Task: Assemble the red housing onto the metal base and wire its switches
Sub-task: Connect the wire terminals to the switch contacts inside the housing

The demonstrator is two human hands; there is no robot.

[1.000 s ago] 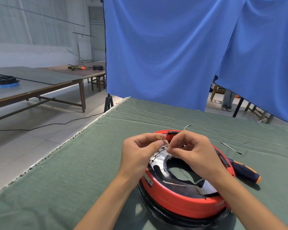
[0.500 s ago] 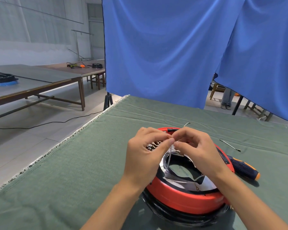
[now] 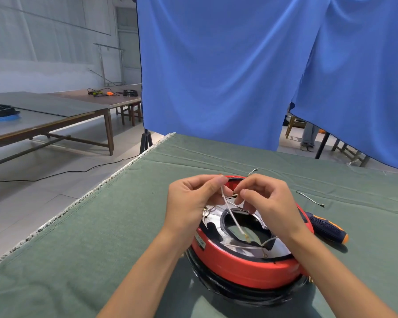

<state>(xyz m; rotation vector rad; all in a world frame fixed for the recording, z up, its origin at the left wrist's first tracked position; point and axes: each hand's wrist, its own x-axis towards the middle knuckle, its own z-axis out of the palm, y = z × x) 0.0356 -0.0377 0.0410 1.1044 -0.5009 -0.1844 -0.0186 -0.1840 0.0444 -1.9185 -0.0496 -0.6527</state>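
The red housing (image 3: 251, 265) sits on the green cloth (image 3: 101, 226), close in front of the person. Left hand (image 3: 189, 203) and right hand (image 3: 265, 199) each pinch the white wire (image 3: 232, 216), likely holding it taut to fit it.

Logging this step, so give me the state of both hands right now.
Left hand: closed, pinching the white wire above the red housing.
Right hand: closed, pinching the same wire near its upper end.
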